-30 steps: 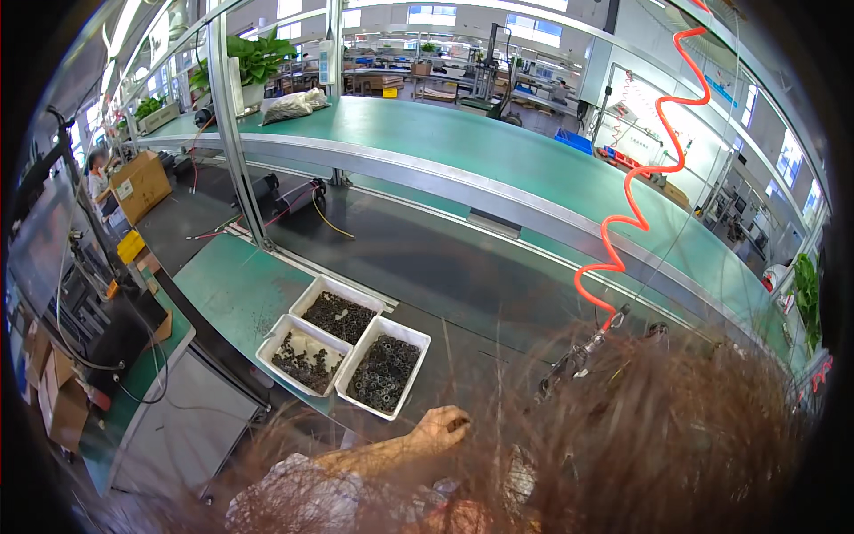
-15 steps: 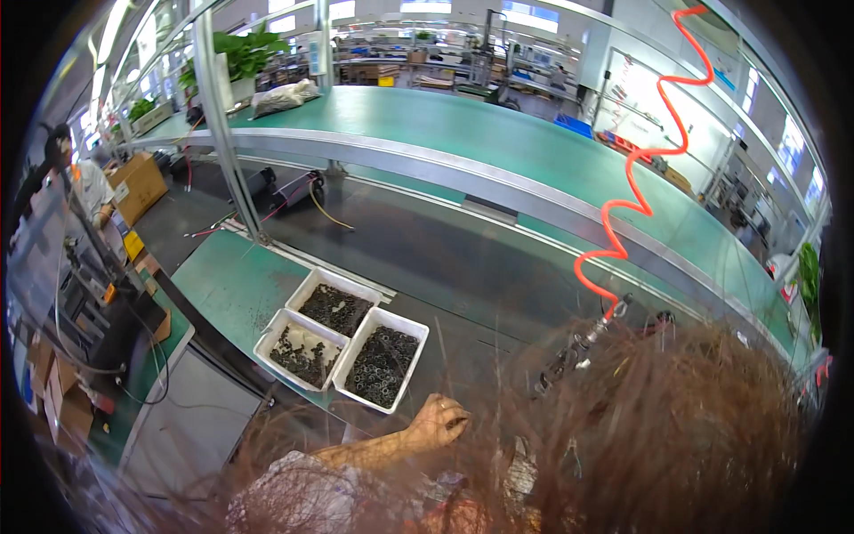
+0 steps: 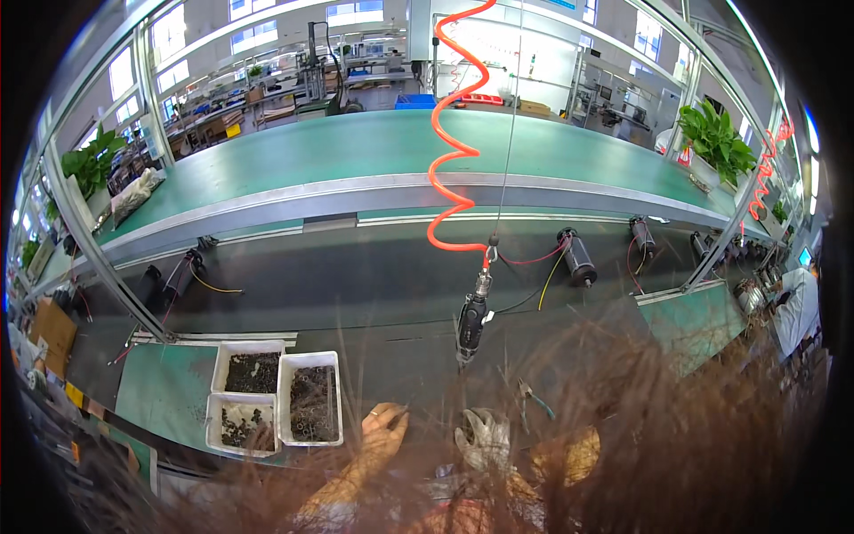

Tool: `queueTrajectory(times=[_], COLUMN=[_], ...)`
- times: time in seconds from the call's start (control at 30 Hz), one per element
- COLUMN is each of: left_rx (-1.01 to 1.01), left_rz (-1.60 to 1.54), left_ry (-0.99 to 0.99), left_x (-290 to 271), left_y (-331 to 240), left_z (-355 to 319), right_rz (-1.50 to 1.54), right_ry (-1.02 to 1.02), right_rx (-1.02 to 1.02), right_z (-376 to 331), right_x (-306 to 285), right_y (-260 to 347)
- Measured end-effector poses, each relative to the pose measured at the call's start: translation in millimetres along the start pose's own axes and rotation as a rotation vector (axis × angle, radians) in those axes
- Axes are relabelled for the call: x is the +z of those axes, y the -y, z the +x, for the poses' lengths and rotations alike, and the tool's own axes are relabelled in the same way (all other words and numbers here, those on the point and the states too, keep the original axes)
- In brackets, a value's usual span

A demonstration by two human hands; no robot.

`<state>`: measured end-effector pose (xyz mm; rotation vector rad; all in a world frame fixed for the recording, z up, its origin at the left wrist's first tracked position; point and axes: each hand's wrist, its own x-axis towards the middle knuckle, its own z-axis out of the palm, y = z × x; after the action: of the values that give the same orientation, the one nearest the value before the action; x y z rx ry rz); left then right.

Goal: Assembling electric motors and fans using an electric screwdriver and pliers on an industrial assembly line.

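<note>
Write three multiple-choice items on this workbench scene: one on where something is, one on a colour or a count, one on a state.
1. Where do the white bins lie relative to the left hand?
A. To its left
B. To its right
C. Underneath it

2. What colour is the coiled hose above the hanging power screwdriver?
A. Blue
B. Orange-red
C. Yellow

3. What covers the right hand?
A. Nothing
B. A black mitten
C. A light work glove

Answers:
1. A, the bins sit on the green mat at the left, the bare left hand just right of them.
2. B, the hose is bright orange-red against the green conveyor belt.
3. C, the right hand wears a pale fabric glove, while the left is bare.
</note>
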<state>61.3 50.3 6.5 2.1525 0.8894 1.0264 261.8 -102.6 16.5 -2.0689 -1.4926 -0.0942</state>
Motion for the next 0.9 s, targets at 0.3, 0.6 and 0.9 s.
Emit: queueTrajectory(times=[0.3,0.6,0.9], left_rx=[-0.092,-0.138,-0.186], left_rz=[-0.228,-0.22,-0.126], left_ry=[-0.076,-0.048,0.026], left_x=[-5.4,-7.4,2.0], left_y=[-7.9,-19.7,-3.9], left_z=[2.4,6.6,-1.8], right_rz=[0.019,0.0,-0.016], right_ry=[-0.069,-0.091,-0.065], right_rx=[-0.023,-0.055,-0.04], right_z=[4.8,-1.1,-3.4], right_x=[-18.2,-7.5,-2.3], right_y=[16.4,3.6,2.2])
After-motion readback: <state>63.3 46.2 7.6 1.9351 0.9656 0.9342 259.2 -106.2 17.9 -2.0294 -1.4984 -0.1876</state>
